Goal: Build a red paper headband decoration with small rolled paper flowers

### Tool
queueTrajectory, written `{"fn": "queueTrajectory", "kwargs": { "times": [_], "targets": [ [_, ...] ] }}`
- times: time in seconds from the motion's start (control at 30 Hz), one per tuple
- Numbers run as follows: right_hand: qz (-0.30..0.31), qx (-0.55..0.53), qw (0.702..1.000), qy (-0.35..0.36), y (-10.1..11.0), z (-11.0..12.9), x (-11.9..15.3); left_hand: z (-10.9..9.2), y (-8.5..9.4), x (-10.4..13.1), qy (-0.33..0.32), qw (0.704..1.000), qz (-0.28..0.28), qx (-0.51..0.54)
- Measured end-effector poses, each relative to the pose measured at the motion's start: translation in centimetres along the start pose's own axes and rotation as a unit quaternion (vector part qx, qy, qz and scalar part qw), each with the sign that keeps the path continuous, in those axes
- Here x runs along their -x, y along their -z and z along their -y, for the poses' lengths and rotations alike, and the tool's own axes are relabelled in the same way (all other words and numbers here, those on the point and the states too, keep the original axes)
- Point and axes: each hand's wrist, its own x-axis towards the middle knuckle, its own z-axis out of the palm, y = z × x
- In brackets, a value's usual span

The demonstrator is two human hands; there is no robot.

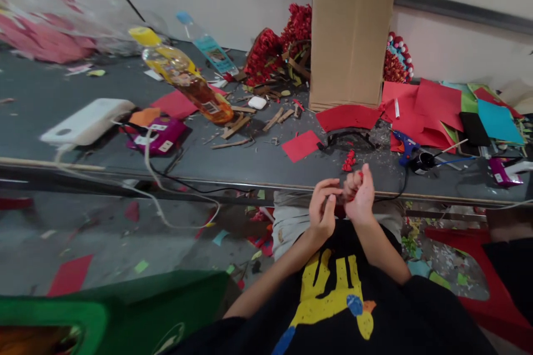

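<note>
My right hand (358, 195) is closed in front of my lap, near the table's edge. Bits of red show between its fingers, from a small red piece mostly hidden by them. Close beside it, my left hand (323, 206) has its fingers apart and loosely curved, with nothing visible in it. Just beyond the hands, a little clump of red pieces (348, 161) lies on the grey table (258, 163). Behind that are a black curved strip (350, 136) and a curved red paper piece (347, 118). A red paper square (301, 146) lies to their left.
A blue glue gun (405, 147) lies right, beside a small black container (422, 162) with sticks. A tall cardboard piece (353, 33) stands behind. Leftward are a tilted yellow-capped bottle (187, 77), a white power bank (87, 121) and cables. A green chair (166, 299) is lower left.
</note>
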Motion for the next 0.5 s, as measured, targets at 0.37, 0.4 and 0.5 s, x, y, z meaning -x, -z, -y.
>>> {"fn": "queueTrajectory", "kwargs": {
  "times": [0.37,0.4,0.5],
  "targets": [
    [0.025,0.102,0.982,0.159,0.0,-1.2,0.5,-0.6,-0.3,-0.8,-0.031,0.998,0.02,-0.044],
    [0.007,0.095,0.977,0.191,0.1,-1.1,0.5,-0.8,-0.2,-0.6,-0.047,0.995,0.048,-0.071],
    [-0.048,0.058,0.963,0.257,0.5,-0.8,0.3,-1.0,-0.1,-0.5,-0.056,0.986,0.113,-0.105]
  ]
}}
